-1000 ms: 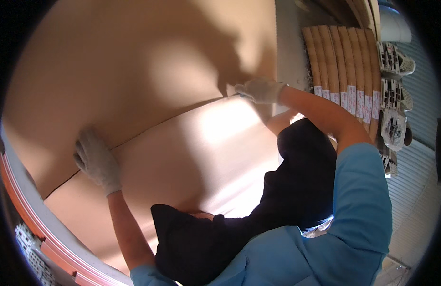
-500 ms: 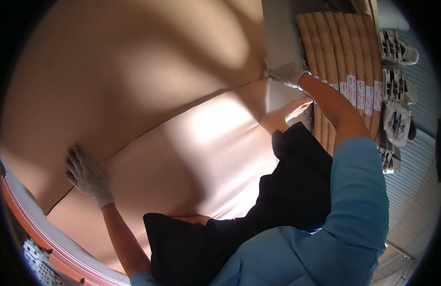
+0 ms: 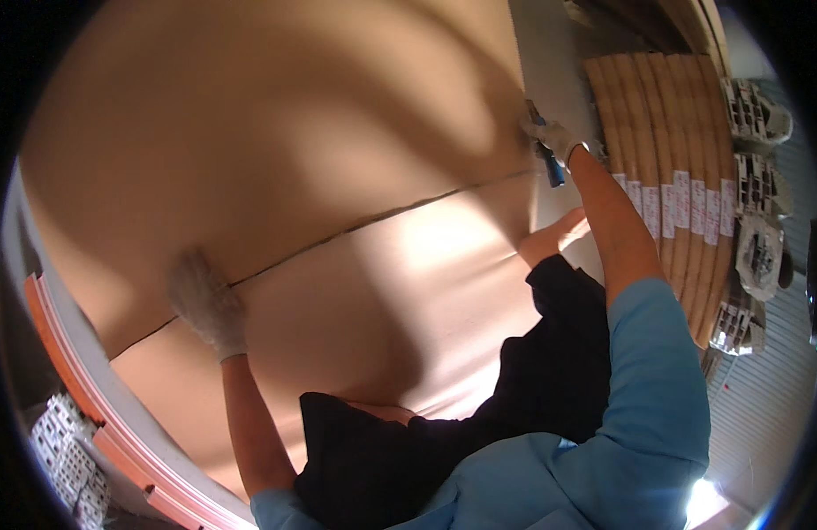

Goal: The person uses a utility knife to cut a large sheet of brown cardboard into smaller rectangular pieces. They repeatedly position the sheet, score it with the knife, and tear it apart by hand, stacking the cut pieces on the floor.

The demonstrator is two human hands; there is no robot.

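A large brown cardboard sheet (image 3: 276,132) spreads before me, crossed by a dark line (image 3: 364,223) where its edge overlaps or is cut; I cannot tell which. On the near side of that line lies more brown cardboard (image 3: 338,291). My left hand (image 3: 207,302), in a pale glove and blurred by motion, rests across the line with fingers stretched out and nothing visible in it. At the sheet's right edge, my gloved right hand (image 3: 557,141) grips a blue utility knife (image 3: 552,166). Its far end touches or nearly touches the edge; the blade cannot be made out.
Several tall brown cardboard bundles with white labels (image 3: 665,150) stand at the right. Beyond them are stacked pale slotted parts (image 3: 753,185). An orange-and-white rail (image 3: 64,353) curves along the left, with white gridded pieces (image 3: 68,459) beside it. My bare foot (image 3: 554,237) rests on the cardboard's right side.
My right hand has moved away from the end of the line, farther up the right edge, and the blue knife now shows. My left hand has shifted right along the line. The view has shifted slightly.
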